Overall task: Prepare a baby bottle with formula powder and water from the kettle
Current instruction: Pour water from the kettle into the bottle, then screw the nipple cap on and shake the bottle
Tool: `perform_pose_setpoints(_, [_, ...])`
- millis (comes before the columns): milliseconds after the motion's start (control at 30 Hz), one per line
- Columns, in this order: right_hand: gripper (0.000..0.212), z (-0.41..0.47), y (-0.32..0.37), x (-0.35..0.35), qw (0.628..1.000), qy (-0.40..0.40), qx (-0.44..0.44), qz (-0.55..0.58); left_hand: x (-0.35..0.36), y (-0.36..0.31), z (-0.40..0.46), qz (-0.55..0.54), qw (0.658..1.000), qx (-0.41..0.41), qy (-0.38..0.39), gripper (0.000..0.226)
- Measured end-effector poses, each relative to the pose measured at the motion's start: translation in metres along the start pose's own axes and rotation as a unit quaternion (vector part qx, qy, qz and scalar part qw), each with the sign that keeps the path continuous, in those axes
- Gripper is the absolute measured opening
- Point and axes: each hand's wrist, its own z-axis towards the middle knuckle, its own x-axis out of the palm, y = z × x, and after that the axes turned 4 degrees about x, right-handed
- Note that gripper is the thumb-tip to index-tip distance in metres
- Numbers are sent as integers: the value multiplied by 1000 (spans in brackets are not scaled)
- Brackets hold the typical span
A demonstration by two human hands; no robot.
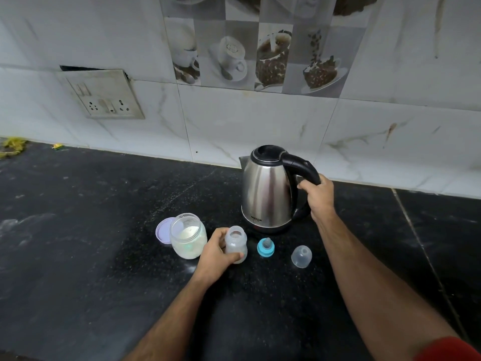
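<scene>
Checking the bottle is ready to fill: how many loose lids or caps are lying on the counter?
3: the purple lid left of the powder jar, the blue nipple ring and the clear cap right of the bottle.

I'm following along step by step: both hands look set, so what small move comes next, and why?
Probably lift the kettle and tilt its spout over the baby bottle. The right hand already grips the handle, the left hand steadies the open, upright bottle, and its teat ring and cap lie aside.
</scene>
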Motion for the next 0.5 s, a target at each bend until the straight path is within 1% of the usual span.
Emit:
perform_pose_setpoints(100, [23,8,-3,-1,1000,2,1,-14,0,0,1,4,1000,-4,2,55])
perform_pose_setpoints(233, [25,15,-3,-9,998,26,-9,-52,2,-2,2,5,1000,-5,5,54])
perform_pose_setpoints(367, [18,18,-6,-17,995,45,-13,-89,4,-3,2,-1,1000,-3,4,55])
perform_pose_setpoints(500, [23,13,-15,-27,994,33,-10,-102,4,-5,0,-4,1000,-1,6,55])
